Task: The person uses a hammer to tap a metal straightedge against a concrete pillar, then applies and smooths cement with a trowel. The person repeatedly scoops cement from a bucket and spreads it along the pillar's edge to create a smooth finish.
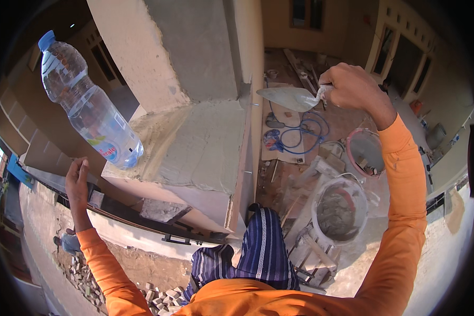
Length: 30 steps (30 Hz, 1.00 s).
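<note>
Trowel (287, 98): is being held in the air just right of the pillar (203, 50), blade pointing left.
Right hand (353, 89): the trowel handle is being gripped by closed fingers.
Ledge (208, 150): is being covered by a grey coat at the pillar's foot.
Bottle (97, 118): is being supported on the ledge's left corner, cap up.
Left hand (78, 181): is being held near the bottle, fingers loosely extended; contact cannot be told.
Bucket (338, 240): grey mix (336, 213) is being contained, below the trowel in view.
</note>
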Each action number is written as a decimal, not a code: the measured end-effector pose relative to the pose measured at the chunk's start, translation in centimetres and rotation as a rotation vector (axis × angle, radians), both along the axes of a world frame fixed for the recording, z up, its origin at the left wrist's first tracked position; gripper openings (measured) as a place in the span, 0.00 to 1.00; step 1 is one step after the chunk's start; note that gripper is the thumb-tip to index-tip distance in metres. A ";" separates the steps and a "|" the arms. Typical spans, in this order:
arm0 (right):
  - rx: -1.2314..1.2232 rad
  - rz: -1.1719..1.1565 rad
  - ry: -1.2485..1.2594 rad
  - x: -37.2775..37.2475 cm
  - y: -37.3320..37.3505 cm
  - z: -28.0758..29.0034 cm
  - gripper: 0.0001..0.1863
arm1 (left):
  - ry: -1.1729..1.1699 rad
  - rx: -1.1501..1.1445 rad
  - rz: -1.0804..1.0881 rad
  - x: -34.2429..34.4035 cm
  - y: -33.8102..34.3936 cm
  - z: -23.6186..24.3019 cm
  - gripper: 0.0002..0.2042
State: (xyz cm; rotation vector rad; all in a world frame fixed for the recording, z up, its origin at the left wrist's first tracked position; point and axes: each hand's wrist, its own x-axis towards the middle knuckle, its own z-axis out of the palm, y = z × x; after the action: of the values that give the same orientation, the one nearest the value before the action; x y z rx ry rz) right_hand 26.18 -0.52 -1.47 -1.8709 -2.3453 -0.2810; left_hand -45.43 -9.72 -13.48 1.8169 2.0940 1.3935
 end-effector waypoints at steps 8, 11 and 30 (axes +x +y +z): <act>-0.079 0.023 0.179 -2.6 0.5 0.2 0.17 | 0.037 0.016 0.024 0.5 0.1 0.2 0.18; -0.086 0.026 0.145 -3.4 0.5 0.3 0.18 | 0.078 0.023 0.044 0.4 -0.2 0.2 0.19; -0.104 0.049 0.108 -5.1 -6.1 0.6 0.15 | 0.022 0.042 -0.016 0.6 -0.3 0.3 0.19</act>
State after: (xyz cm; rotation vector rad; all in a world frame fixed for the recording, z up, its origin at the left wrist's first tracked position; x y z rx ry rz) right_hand 21.12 -6.59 -0.91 -1.8197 -2.3713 -0.0524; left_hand -44.80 -10.02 -13.21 1.8685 2.0717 1.4311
